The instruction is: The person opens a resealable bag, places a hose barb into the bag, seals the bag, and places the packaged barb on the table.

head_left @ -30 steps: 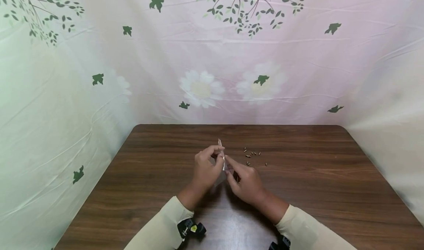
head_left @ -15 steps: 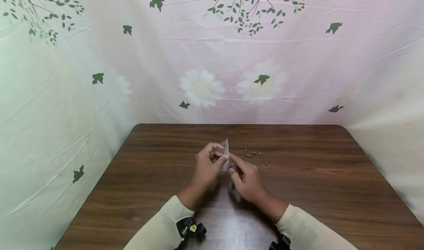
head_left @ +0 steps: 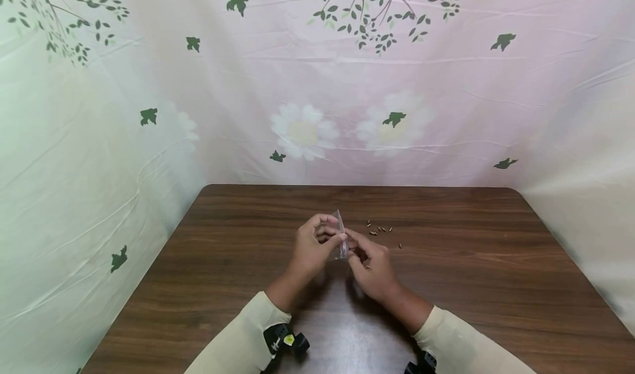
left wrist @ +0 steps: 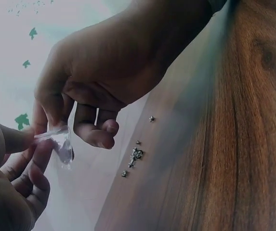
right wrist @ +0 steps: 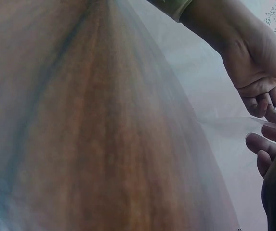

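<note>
The clear bag (head_left: 344, 251), nearly edge-on a second ago, shows more face, so work seems centred there. The left hand (head_left: 311, 247) pinches it; the right hand (head_left: 373, 266) touches it, grip unclear. Metallic pieces (head_left: 373, 233) lie to its right.

cream sleeves (head_left: 238, 335) w/ blk wrist cams (head_left: 286, 340)

Soft, even light washes the hanging cloth (head_left: 317, 82), while pale glare pools on the bench (head_left: 342, 349) and blurred shadows lie beneath the left hand (head_left: 310, 247) and right hand (head_left: 374, 266). Both wrist views look dim and hazy; the right smears the wood grain, and streaky veils cross both.
</note>
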`<action>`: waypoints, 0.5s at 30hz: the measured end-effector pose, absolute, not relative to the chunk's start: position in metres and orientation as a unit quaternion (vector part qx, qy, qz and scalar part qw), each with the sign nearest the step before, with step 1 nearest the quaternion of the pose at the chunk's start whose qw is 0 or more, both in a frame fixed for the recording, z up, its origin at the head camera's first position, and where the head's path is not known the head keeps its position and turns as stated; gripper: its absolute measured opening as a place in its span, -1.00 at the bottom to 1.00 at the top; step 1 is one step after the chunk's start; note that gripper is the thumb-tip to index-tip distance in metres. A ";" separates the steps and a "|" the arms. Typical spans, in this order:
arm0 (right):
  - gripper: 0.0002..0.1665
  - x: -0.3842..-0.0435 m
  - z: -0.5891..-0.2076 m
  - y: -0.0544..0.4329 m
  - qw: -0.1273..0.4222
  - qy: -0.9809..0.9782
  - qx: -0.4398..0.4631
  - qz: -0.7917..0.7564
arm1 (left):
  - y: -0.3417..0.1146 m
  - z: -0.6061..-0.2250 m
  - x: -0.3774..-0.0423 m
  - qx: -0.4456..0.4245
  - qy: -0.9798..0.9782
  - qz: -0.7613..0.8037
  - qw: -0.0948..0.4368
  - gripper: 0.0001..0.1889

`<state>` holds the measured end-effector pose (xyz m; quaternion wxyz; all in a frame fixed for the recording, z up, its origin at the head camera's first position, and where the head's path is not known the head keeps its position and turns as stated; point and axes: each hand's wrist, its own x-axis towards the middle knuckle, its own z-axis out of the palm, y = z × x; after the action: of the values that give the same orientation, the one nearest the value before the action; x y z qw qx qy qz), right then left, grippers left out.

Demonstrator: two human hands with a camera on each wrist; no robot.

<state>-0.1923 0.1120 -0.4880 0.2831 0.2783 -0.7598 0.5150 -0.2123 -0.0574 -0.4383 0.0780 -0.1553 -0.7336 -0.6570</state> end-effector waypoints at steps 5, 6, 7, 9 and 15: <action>-0.39 -0.194 -0.490 0.111 0.285 -0.758 0.283 0.514 | -0.058 -0.439 -0.213 -0.180 -0.746 -0.634 0.099 -0.58; -0.39 -0.194 -0.490 0.111 0.286 -0.756 0.287 0.513 | -0.059 -0.439 -0.213 -0.184 -0.747 -0.631 0.103 -0.55; -0.40 -0.195 -0.491 0.111 0.289 -0.756 0.290 0.511 | -0.059 -0.439 -0.213 -0.187 -0.747 -0.628 0.107 -0.53; -0.41 -0.195 -0.491 0.111 0.291 -0.756 0.297 0.506 | -0.059 -0.439 -0.213 -0.192 -0.747 -0.626 0.113 -0.52; -0.47 -0.195 -0.490 0.113 0.279 -0.760 0.308 0.499 | -0.059 -0.441 -0.213 -0.195 -0.748 -0.624 0.114 -0.55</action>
<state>-0.1950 0.1126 -0.4903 0.2790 0.3079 -0.7604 0.4992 -0.2134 -0.0589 -0.4407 0.1140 -0.1948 -0.7484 -0.6236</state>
